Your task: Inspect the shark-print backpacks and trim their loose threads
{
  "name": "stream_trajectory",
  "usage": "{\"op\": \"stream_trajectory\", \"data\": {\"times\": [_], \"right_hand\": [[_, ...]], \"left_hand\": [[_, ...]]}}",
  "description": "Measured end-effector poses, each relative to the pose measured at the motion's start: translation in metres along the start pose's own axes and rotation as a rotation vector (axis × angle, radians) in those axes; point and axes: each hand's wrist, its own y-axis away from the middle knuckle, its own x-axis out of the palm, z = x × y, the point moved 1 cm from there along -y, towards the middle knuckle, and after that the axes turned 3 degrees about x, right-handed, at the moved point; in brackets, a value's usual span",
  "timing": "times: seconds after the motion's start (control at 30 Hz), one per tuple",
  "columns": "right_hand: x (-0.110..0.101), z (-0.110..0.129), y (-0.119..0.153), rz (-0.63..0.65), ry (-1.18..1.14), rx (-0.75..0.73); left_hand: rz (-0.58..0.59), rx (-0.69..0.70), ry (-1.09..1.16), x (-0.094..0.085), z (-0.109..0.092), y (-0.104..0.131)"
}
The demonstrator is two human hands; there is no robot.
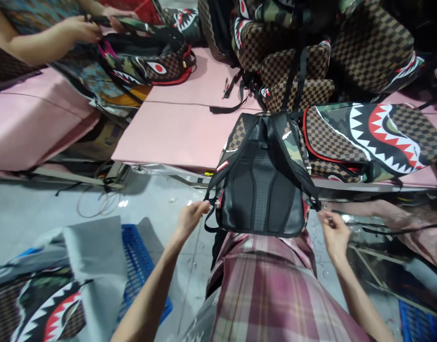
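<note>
A backpack point(263, 190) lies with its black padded back and two shoulder straps facing up, its lower part over the edge of the pink table point(168, 128). At its lower left corner, my left hand point(193, 216) is closed, fingers pinched on the strap. My right hand point(335, 232) is closed off the lower right corner, fingertips together by a strap end; a thin black strap runs off to the right from there. To the right of this backpack, touching it, a checkered backpack with a shark-mouth print point(382, 137) lies on the table.
Several checkered bags point(296, 61) are piled at the back. At the upper left, another person's hands point(84, 29) hold an open bag point(150, 61). A blue crate point(140, 266) and a grey-covered bag point(54, 308) are on the floor at lower left.
</note>
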Motion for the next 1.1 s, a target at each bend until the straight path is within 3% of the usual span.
{"op": "stream_trajectory", "data": {"times": [0.1,0.23,0.43,0.53,0.63,0.77,0.93,1.1], "right_hand": [[0.029,0.004,0.028,0.139,-0.028,0.070],[0.051,0.026,0.016,0.050,-0.006,-0.015],[0.040,0.091,-0.075,0.032,-0.170,-0.105],[0.024,0.115,-0.101,-0.101,-0.328,-0.156],[0.017,0.116,-0.082,-0.146,-0.269,-0.231],[0.033,0.101,-0.029,0.091,-0.108,-0.299],[0.052,0.091,-0.001,-0.003,-0.041,-0.311],[0.046,0.081,-0.003,-0.077,0.035,-0.322]], "left_hand": [[0.023,-0.027,-0.326,0.028,0.000,-0.008],[-0.135,-0.062,-0.315,0.048,-0.015,-0.025],[-0.195,0.048,-0.177,0.012,-0.061,-0.040],[-0.181,0.052,-0.078,0.005,-0.088,-0.046],[-0.151,0.023,0.040,0.016,-0.099,-0.051],[-0.152,0.056,0.124,0.033,-0.093,-0.052],[-0.132,0.057,0.211,0.041,-0.085,-0.050],[-0.108,0.025,0.244,0.045,-0.086,-0.046]]}}
